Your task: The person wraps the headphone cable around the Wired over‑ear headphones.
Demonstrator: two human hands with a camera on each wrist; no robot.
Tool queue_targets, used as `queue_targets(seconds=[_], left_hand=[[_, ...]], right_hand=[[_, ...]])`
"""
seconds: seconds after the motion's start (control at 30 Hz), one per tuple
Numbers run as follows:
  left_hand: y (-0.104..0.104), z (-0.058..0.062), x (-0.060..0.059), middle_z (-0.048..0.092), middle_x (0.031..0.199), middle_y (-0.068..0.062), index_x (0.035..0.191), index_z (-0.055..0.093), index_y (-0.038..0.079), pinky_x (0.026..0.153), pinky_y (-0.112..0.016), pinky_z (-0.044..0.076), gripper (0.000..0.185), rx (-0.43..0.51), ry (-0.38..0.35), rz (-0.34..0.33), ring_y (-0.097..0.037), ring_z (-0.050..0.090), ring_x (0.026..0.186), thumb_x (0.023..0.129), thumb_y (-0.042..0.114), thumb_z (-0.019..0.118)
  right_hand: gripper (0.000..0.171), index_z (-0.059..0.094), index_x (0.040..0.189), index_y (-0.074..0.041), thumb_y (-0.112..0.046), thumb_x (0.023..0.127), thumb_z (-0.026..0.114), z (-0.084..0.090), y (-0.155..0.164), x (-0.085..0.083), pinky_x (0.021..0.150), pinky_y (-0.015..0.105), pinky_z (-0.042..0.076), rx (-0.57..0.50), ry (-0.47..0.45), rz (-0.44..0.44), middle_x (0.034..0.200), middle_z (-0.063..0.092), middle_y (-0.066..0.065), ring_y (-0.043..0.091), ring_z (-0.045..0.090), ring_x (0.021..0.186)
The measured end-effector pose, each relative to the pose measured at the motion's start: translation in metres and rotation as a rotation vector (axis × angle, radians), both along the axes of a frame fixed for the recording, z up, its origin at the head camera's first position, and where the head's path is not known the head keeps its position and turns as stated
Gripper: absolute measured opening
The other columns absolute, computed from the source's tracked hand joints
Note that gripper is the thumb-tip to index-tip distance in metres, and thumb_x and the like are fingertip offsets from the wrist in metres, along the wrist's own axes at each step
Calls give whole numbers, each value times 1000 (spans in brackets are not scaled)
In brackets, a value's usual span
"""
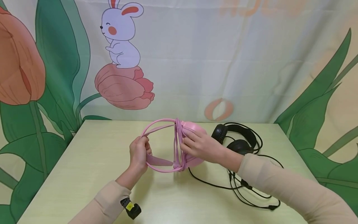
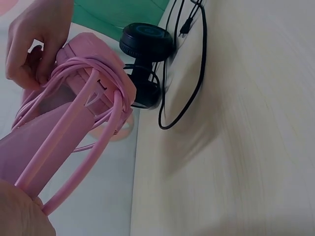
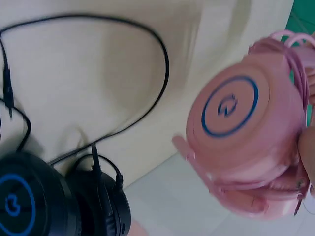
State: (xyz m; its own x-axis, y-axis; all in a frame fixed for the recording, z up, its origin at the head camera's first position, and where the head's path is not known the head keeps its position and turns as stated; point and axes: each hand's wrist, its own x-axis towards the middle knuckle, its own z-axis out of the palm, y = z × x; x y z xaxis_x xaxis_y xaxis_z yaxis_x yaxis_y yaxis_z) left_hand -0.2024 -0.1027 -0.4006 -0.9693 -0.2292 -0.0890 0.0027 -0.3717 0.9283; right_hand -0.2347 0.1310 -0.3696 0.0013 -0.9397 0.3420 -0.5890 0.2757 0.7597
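While the left hand [image 1: 139, 153] grips the headband of the pink headphones [image 1: 167, 144], held just above the desk [image 1: 84, 161], right hand [image 1: 195, 144] curls over the ear cups and the pink cable [image 1: 177, 143] wound round them; black headphones [image 1: 237, 140] lie just right, cable loose on desk

Pink headphones [image 1: 167, 146] with blue ring, black headphones [image 1: 237, 140], pale wood-grain table [image 1: 84, 174].
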Motion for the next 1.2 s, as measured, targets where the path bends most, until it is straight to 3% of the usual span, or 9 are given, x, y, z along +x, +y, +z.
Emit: queue_targets(seconds=[0.2, 0.33, 0.77, 0.97, 1.07, 1.2], left_hand=[[1, 0, -1, 31, 49, 6, 63, 37, 10, 39, -18, 21, 20, 65, 11, 18, -4, 26, 39, 83, 5, 41], [1, 2, -1, 31, 48, 7, 62, 38, 11, 39, -17, 20, 21, 112, 13, 38, -4, 27, 39, 83, 5, 40], [2, 3, -1, 33, 48, 6, 61, 39, 12, 39, -17, 22, 22, 117, 34, 70, -4, 29, 39, 81, 4, 40], [1, 0, -2, 31, 47, 6, 60, 41, 11, 38, -18, 21, 23, 170, 40, 77, -5, 27, 39, 81, 3, 39], [-1, -1, -3, 30, 46, 6, 61, 42, 10, 38, -18, 20, 22, 192, 50, 57, -5, 26, 38, 81, 3, 38], [-3, -3, -3, 29, 46, 6, 67, 41, 10, 37, -19, 18, 17, 207, 59, 13, -5, 25, 38, 82, 4, 36]], right_hand=[[18, 56, 96, -6, -4, 92, 38, -9, -3, 7, 67, 24, 49, -99, -26, -53, 85, 57, 2, 17, 55, 76], [26, 58, 96, -5, -4, 94, 31, -14, -4, 10, 72, 28, 47, -131, -19, -78, 86, 58, 3, 18, 53, 77], [25, 62, 95, -2, -5, 93, 37, -26, -8, 16, 69, 26, 46, -194, 32, -125, 86, 58, 7, 20, 55, 77], [39, 61, 104, 3, -28, 96, 37, -29, -9, 18, 80, 30, 49, -178, 5, -130, 91, 59, 11, 23, 57, 84], [53, 58, 113, 2, -43, 93, 39, -32, -6, 17, 89, 33, 47, -156, -33, -132, 100, 60, 12, 25, 57, 93], [64, 53, 124, 0, -52, 87, 45, -36, 0, 14, 96, 34, 43, -114, -82, -120, 111, 59, 11, 25, 56, 102]])
